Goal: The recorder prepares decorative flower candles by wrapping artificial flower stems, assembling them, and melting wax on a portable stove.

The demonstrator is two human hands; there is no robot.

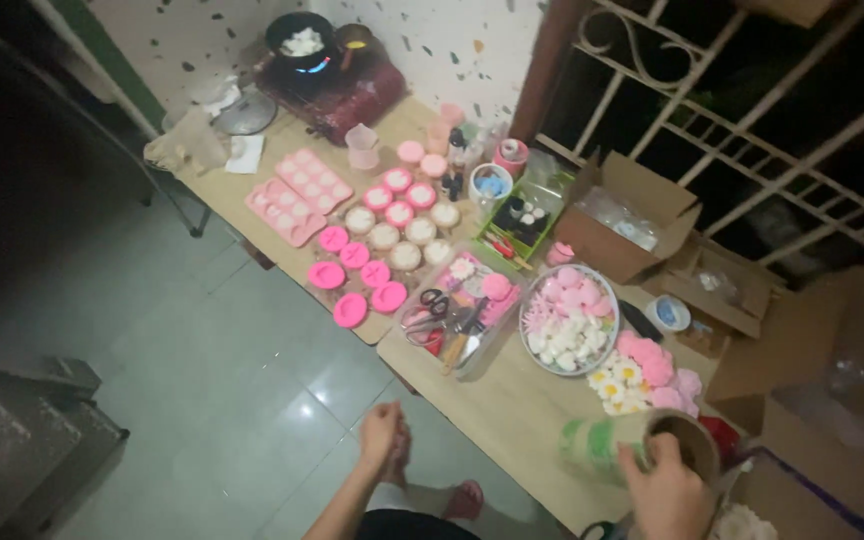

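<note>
Head cam is showing your left hand (382, 432) hanging loose and empty over the pale tiled floor (202, 400), just off the light wooden table (512, 410). Over on the right, your right hand (667, 495) is wrapping around a big roll of green-tinted tape (612, 445) sitting at the table's near edge, beside those pink and white flower-shaped soaps (642, 375).

The tape roll (642, 445), wide, pale green with a brown cardboard core, is lying on its side at the table's near edge, at 5 o'clock in view.
</note>
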